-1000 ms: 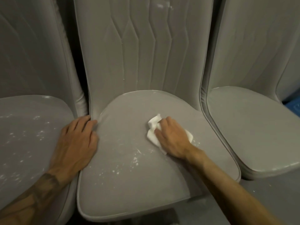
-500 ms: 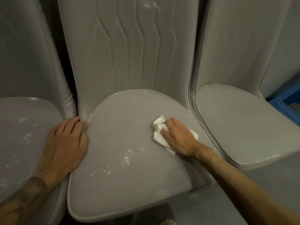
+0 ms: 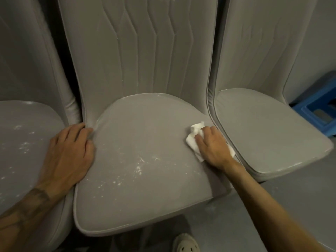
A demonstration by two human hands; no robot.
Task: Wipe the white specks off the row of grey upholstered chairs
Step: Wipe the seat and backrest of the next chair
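Three grey upholstered chairs stand side by side. On the middle chair's seat (image 3: 145, 128), white specks (image 3: 138, 170) lie scattered across the centre and front left. My right hand (image 3: 212, 146) presses a crumpled white tissue (image 3: 192, 140) flat against the seat's right edge. My left hand (image 3: 71, 151) rests palm down with fingers spread on the seat's left edge, at the gap beside the left chair. The left chair's seat (image 3: 21, 124) also carries white specks (image 3: 25, 146). The right chair's seat (image 3: 263, 128) looks free of specks.
A blue plastic stool (image 3: 316, 113) stands at the far right behind the right chair. Grey floor (image 3: 300, 206) lies in front of the chairs. The toe of a light shoe (image 3: 185, 244) shows below the middle seat.
My right hand has slid the tissue rightward across the middle seat to its right edge. My left hand has stayed on the left edge. The camera has moved closer.
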